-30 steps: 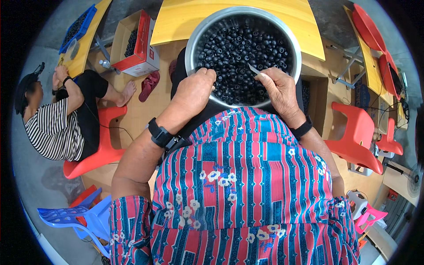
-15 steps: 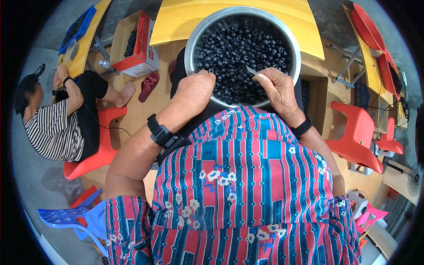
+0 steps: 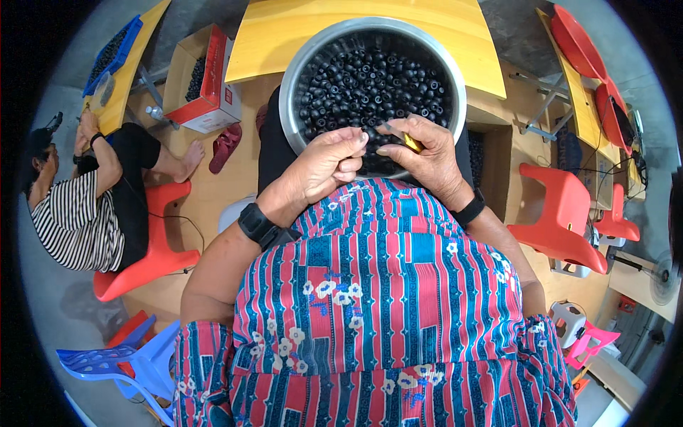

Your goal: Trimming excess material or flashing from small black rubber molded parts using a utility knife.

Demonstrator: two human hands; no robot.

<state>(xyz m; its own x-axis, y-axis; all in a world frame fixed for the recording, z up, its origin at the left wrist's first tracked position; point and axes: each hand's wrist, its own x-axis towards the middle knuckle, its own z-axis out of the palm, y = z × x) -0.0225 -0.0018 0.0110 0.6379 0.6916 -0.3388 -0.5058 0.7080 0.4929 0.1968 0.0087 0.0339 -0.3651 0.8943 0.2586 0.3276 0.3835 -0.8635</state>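
Observation:
On my lap rests a wide metal bowl [image 3: 459, 82] holding a great many small, round black parts [image 3: 370, 82], some with a hole showing. Over its near rim, my left hand [image 3: 324, 167] is closed in a pinch; whatever lies between its thumb and fingertip is too small to make out. My right hand [image 3: 434, 160], just beside it, grips a small knife [image 3: 413, 142] with a yellow handle. The knife's short blade points toward my left fingertips, and the fingers partly cover it.
A yellow table [image 3: 263, 39] stands beyond the bowl. To the left, a person [image 3: 85, 206] sits on a red chair [image 3: 153, 249] near a red and white carton [image 3: 213, 99]. Another red chair [image 3: 551, 213] and a table with red basins [image 3: 580, 46] are on the right.
Both hands have come closer together over the bowl's near side. My left hand has turned so its pinched fingertips show, and the knife's yellow handle is now visible. The whole view has shifted slightly.

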